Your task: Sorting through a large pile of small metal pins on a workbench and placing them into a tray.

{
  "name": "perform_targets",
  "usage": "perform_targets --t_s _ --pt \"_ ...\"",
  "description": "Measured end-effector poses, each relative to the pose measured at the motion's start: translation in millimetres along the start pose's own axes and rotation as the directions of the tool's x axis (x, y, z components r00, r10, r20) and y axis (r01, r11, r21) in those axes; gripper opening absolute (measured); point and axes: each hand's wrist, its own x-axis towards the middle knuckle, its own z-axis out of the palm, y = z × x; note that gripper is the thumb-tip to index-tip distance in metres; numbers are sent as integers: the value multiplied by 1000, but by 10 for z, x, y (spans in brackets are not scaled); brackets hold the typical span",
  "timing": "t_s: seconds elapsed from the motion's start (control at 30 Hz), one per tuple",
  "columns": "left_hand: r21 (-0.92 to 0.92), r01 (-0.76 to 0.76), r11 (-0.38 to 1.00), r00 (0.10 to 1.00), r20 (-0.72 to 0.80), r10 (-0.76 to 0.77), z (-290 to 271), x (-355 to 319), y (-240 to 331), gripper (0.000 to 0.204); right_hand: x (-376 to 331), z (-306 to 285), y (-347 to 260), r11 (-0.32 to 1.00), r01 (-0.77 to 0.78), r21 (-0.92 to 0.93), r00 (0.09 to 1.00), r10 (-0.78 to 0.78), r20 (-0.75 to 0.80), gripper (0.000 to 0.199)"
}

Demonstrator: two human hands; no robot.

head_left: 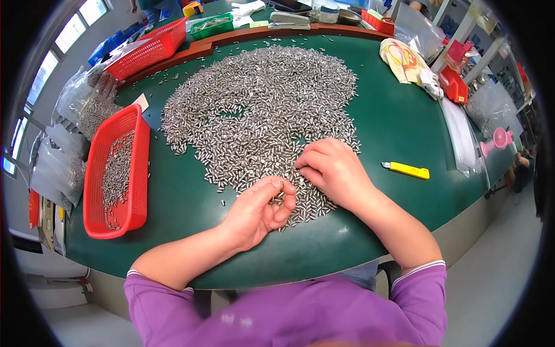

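A wide heap of small silvery metal pins (260, 98) spreads over the green tabletop (399, 214). At its near edge my left hand (257, 211) is turned partly palm up, with the fingers curled in and the thumb close to the index finger. Whatever lies inside those fingers is too small to make out. My right hand (334, 172) rests over the heap just to the right, back upward, its thumb and fingertips pressed together at the pins. Its own fingers hide what they may grip. Left of the heap stands a red plastic basket (139, 196) partly filled with similar pins.
A yellow box cutter (409, 170) lies right of my right forearm. Clear bags of parts (60, 168) crowd the left side. Another red basket (167, 46), a green tray (212, 26) and a stapler (292, 21) line the far edge. Plastic bags (459, 139) lie at right.
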Motion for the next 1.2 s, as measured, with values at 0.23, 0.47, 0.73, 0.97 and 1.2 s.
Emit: perform_targets --t_s 0.23,0.47,0.73,0.97,1.2 --pt "-13 -12 1000 999 47 13 -21 6 2 14 60 11 -45 1000 -8 10 995 9 -104 12" --pt "38 -5 999 999 41 4 -29 6 5 22 41 -99 -260 953 94 290 994 -75 -76 12" --pt "8 1 1000 999 37 -2 -54 23 -3 15 4 -72 -244 935 39 352 999 -36 -17 17" --pt "-43 -7 999 998 64 10 -81 14 -10 12 29 -125 -285 949 59 311 997 -44 -56 20" --pt "27 -38 999 999 -9 38 -10 2 -2 13 2 -116 -221 972 51 229 997 -36 -65 18"
